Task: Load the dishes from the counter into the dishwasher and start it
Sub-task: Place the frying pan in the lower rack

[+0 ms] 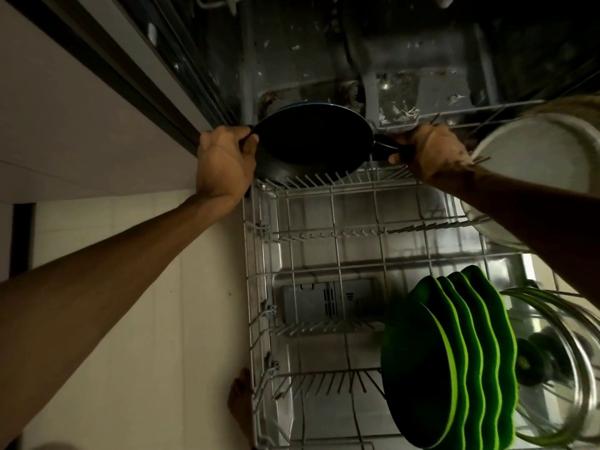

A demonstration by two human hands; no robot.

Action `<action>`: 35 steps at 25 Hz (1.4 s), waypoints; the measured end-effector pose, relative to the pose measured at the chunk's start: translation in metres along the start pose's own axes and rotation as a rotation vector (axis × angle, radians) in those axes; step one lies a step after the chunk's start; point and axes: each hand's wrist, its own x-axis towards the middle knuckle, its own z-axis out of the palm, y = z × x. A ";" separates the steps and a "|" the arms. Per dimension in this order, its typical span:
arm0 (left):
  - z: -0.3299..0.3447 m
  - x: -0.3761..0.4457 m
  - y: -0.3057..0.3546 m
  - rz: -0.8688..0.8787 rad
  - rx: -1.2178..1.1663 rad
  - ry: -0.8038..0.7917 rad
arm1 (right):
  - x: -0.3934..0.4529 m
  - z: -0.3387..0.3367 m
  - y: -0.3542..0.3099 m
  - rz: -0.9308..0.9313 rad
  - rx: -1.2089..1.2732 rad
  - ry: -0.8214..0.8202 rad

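**Dark pan held at the back of the lower rack**

While the light is dim, the head view looks down on a pulled-out white wire dishwasher rack (331,254) over the open door, with pale floor tiles (146,319) to the left and a light cabinet front (81,125) above them. The dishwasher's tub (406,66) beyond the rack is dark and spotted, its details hard to read.

The round dark frying pan (313,138) sits tilted at the far end of the rack, its lower edge among the tines. The left hand (224,164) grips the pan's left rim, fingers curled over the edge. The right hand (428,151) is wrapped round the pan's black handle (384,149).

Four green scallop-edged plates (454,352) stand upright in a row at the near right of the rack. Beside them a clear glass lid with a dark knob (558,362) is cut off by the frame edge. One round white dish (539,151) at upper right is blurred and partly hidden behind the right forearm. A bare foot (242,404) shows by the rack's near left corner.
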 end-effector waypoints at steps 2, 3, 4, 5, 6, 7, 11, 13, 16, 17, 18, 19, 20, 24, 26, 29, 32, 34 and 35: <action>-0.001 0.000 0.002 -0.004 0.008 -0.014 | -0.007 -0.006 -0.010 0.041 -0.089 -0.012; -0.002 0.000 0.003 -0.004 0.007 -0.022 | -0.007 -0.004 -0.009 0.076 -0.104 -0.022; -0.003 0.000 0.005 0.000 0.012 -0.025 | -0.009 -0.005 -0.011 0.122 -0.121 -0.019; -0.002 0.000 0.006 0.007 0.023 -0.027 | -0.006 -0.002 -0.010 0.180 -0.128 -0.026; -0.002 0.000 0.008 0.013 0.033 -0.027 | -0.004 0.001 -0.009 0.225 -0.096 -0.033; -0.001 0.001 0.009 0.020 0.042 -0.027 | -0.003 0.005 -0.008 0.223 -0.039 -0.049; 0.000 -0.001 0.014 0.033 0.048 -0.024 | -0.014 0.011 0.001 0.085 0.031 -0.102; 0.000 -0.004 0.017 0.001 0.044 -0.011 | -0.025 0.012 0.001 0.062 -0.018 -0.080; 0.004 -0.010 0.024 -0.089 0.004 -0.019 | -0.041 0.012 -0.004 0.028 -0.023 -0.058; 0.005 -0.013 0.027 -0.135 -0.009 -0.031 | -0.045 0.010 -0.006 0.027 -0.002 -0.063; 0.006 -0.015 0.030 -0.178 -0.015 -0.046 | -0.049 0.008 -0.008 0.025 0.023 -0.057; 0.007 -0.019 0.033 -0.216 -0.018 -0.066 | -0.054 0.005 -0.011 0.024 0.036 -0.048; 0.008 -0.023 0.038 -0.253 -0.024 -0.087 | -0.059 0.003 -0.016 0.017 0.045 -0.036; 0.002 -0.045 0.065 -0.337 -0.102 -0.133 | -0.082 -0.007 -0.041 -0.046 0.155 -0.015; -0.007 -0.057 0.081 -0.348 -0.155 -0.140 | -0.096 -0.013 -0.056 -0.124 0.209 0.016; -0.024 -0.072 0.105 -0.364 -0.272 -0.166 | -0.118 -0.022 -0.076 -0.238 0.196 0.059; -0.051 -0.089 0.131 -0.360 -0.353 -0.183 | -0.144 -0.040 -0.096 -0.203 0.170 0.060; -0.076 -0.098 0.144 -0.354 -0.352 -0.195 | -0.163 -0.058 -0.112 -0.184 0.202 0.053; -0.089 -0.103 0.150 -0.351 -0.346 -0.204 | -0.174 -0.069 -0.121 -0.179 0.220 0.050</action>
